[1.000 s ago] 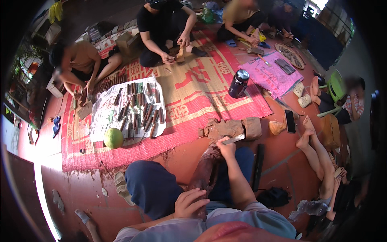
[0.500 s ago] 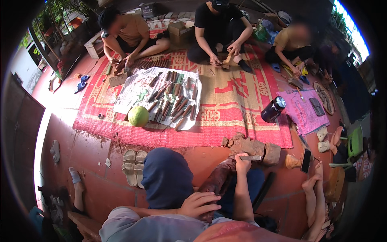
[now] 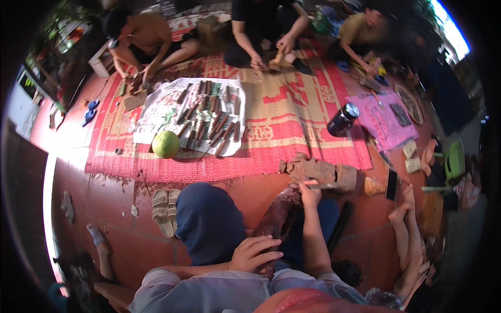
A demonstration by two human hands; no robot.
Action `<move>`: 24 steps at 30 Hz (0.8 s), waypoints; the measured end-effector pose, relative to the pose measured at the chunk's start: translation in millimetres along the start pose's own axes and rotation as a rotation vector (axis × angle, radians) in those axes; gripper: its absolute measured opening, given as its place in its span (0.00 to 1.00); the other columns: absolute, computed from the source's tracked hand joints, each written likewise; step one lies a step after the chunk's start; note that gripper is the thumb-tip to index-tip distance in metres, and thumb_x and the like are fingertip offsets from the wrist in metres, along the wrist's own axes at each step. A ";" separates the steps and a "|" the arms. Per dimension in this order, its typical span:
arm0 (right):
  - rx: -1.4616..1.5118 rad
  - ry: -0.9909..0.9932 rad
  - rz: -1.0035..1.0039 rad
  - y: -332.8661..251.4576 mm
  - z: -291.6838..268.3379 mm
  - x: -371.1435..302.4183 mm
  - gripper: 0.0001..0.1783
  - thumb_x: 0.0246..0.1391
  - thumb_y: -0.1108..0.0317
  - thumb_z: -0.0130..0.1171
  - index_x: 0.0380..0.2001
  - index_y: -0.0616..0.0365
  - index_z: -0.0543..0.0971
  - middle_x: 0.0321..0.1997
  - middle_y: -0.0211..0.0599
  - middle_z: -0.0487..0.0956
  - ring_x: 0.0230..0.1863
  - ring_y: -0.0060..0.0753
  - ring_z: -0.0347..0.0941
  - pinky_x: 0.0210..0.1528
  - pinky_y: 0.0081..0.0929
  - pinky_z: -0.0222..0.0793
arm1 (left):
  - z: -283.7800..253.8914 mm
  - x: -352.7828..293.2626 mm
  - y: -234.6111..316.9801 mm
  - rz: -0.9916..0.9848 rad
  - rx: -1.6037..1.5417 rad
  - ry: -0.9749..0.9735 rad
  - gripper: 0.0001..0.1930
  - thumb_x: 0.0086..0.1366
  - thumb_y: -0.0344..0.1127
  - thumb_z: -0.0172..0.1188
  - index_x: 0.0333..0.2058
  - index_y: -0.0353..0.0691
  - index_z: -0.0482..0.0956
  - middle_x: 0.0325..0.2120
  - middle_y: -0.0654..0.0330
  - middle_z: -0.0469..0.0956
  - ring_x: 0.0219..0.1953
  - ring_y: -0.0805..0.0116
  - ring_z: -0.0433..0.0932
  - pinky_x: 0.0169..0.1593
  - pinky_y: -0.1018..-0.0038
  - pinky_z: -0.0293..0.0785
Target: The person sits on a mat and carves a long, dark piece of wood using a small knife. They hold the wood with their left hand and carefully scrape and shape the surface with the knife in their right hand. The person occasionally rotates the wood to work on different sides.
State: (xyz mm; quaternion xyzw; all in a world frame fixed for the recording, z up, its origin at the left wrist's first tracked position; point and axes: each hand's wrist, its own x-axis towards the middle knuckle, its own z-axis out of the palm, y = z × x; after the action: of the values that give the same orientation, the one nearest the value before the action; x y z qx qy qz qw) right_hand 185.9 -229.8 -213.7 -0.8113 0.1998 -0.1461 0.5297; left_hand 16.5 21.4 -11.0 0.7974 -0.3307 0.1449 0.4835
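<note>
A long, dark reddish-brown piece of carved wood slants across my lap between my knees. My left hand lies over its near end, fingers curled across the top. At the far end my right hand is closed round a carving chisel, whose flat end points right; the part inside the fist is hidden. Just beyond that fist, a rough brown wooden block rests on the tiles, with a broken-looking chunk at its left.
Across the red mat, a white sheet bears several chisels, with a green round fruit at its corner. A dark flask stands right. Sandals lie by my left knee, a phone right. Several people work opposite.
The whole view has shifted, so the mat and people sit higher and further left. My right hand has turned the chisel slightly at the wood's far end; my left hand keeps its hold.
</note>
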 end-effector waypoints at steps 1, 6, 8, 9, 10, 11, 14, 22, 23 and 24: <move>-0.209 -0.025 -0.104 -36.9 15.8 -16.4 0.09 0.39 0.64 0.64 0.23 0.54 0.76 0.24 0.40 0.78 0.29 0.44 0.75 0.35 0.37 0.70 | -1.1 -5.0 0.9 -0.054 0.054 0.051 0.20 0.49 0.40 0.58 0.44 0.48 0.78 0.50 0.58 0.73 0.50 0.57 0.73 0.50 0.65 0.70; -0.059 0.032 0.114 -24.3 -2.1 5.5 0.07 0.37 0.66 0.62 0.22 0.54 0.76 0.23 0.40 0.78 0.29 0.42 0.76 0.34 0.35 0.69 | 6.3 2.2 6.4 -0.061 0.085 0.184 0.12 0.48 0.33 0.59 0.35 0.43 0.80 0.40 0.53 0.77 0.42 0.53 0.77 0.45 0.66 0.74; -0.121 -0.027 0.033 -38.9 6.5 -9.1 0.08 0.39 0.65 0.63 0.24 0.53 0.76 0.24 0.39 0.78 0.30 0.41 0.76 0.35 0.35 0.69 | 5.8 6.8 10.8 -0.069 0.084 0.162 0.12 0.44 0.28 0.61 0.32 0.42 0.80 0.38 0.53 0.78 0.41 0.52 0.77 0.44 0.66 0.75; -0.153 -0.036 0.004 -44.8 11.1 -15.2 0.10 0.40 0.63 0.64 0.23 0.54 0.76 0.22 0.37 0.76 0.28 0.37 0.75 0.34 0.32 0.68 | 4.8 8.5 12.2 -0.064 0.080 0.158 0.12 0.43 0.27 0.61 0.32 0.42 0.80 0.38 0.53 0.78 0.41 0.52 0.77 0.44 0.66 0.75; -0.181 -0.021 -0.047 -41.8 8.2 -13.2 0.09 0.40 0.65 0.65 0.24 0.55 0.75 0.22 0.35 0.76 0.28 0.33 0.75 0.34 0.31 0.68 | 4.5 9.7 13.1 -0.061 0.076 0.157 0.13 0.43 0.26 0.61 0.31 0.42 0.80 0.38 0.53 0.78 0.41 0.52 0.77 0.44 0.66 0.75; -0.115 -0.052 0.058 -36.4 1.6 -6.2 0.09 0.39 0.65 0.64 0.24 0.55 0.76 0.23 0.36 0.77 0.28 0.34 0.75 0.34 0.31 0.68 | 5.6 10.0 13.5 -0.065 0.081 0.169 0.12 0.43 0.26 0.61 0.31 0.42 0.80 0.38 0.53 0.78 0.41 0.52 0.77 0.43 0.66 0.75; 0.004 -0.063 0.075 -27.6 -5.3 2.1 0.09 0.39 0.66 0.64 0.24 0.55 0.76 0.24 0.35 0.78 0.29 0.32 0.76 0.35 0.30 0.69 | 7.5 7.1 13.5 -0.070 0.091 0.212 0.12 0.43 0.26 0.61 0.31 0.42 0.80 0.37 0.53 0.78 0.41 0.52 0.77 0.43 0.66 0.75; 0.166 -0.054 0.135 -4.6 -10.3 9.4 0.08 0.44 0.72 0.64 0.28 0.56 0.74 0.25 0.30 0.76 0.26 0.23 0.75 0.29 0.22 0.70 | 4.6 8.2 13.4 -0.083 0.077 0.205 0.13 0.42 0.25 0.62 0.30 0.43 0.80 0.37 0.55 0.79 0.40 0.55 0.77 0.42 0.68 0.74; 0.392 -0.083 0.242 -3.5 -13.7 15.1 0.08 0.46 0.73 0.63 0.29 0.55 0.74 0.27 0.30 0.76 0.26 0.23 0.75 0.28 0.21 0.71 | 5.6 5.7 12.0 -0.084 0.062 0.208 0.14 0.41 0.24 0.62 0.31 0.44 0.80 0.37 0.55 0.78 0.42 0.56 0.77 0.43 0.69 0.74; 0.462 -0.074 0.261 -18.7 -12.4 18.8 0.07 0.47 0.74 0.62 0.29 0.56 0.74 0.27 0.30 0.76 0.25 0.22 0.74 0.28 0.20 0.71 | 3.1 11.4 9.3 -0.064 0.084 0.201 0.15 0.41 0.24 0.62 0.31 0.44 0.80 0.38 0.56 0.78 0.42 0.56 0.77 0.43 0.69 0.74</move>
State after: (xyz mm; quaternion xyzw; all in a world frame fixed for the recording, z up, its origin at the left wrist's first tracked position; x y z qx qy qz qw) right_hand 200.0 -242.1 -191.1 -0.6409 0.2448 -0.0886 0.7222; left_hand 18.5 11.4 0.1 0.8086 -0.2486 0.2223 0.4847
